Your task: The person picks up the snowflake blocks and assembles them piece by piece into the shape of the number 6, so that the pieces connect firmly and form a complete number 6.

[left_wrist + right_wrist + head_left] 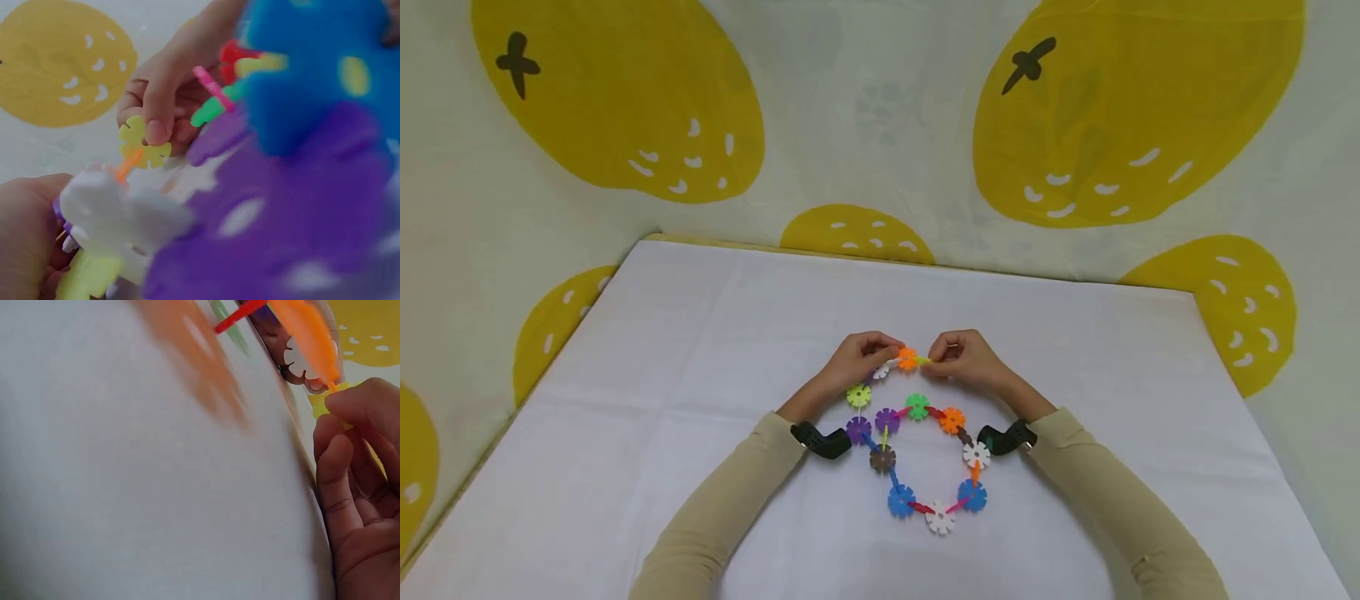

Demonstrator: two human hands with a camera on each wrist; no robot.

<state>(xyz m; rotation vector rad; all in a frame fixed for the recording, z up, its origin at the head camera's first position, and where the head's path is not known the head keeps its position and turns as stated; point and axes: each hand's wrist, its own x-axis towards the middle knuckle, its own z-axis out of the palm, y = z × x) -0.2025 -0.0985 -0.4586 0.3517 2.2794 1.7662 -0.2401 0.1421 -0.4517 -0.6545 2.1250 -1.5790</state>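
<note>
Notched plastic snowflake discs, slotted edge to edge, form a chain. My left hand (859,357) grips the chain's far end, its fingertips by a white disc (882,371) and an orange disc (907,358). Between thumb and forefinger, my right hand (968,358) pinches a yellow disc (132,132), which joins the orange disc's edge. Below the left hand, the chain runs through a lime-yellow disc (858,395) and a purple disc (859,431). In the left wrist view, blurred blue and purple discs close to the lens cover much of the right side.
A closed ring of linked discs lies nearer the body, with a brown disc (882,458), a blue disc (901,501) and a green disc (917,406) among them. White cloth covers the table (625,400). Behind hangs a curtain (865,125) printed with yellow fruit.
</note>
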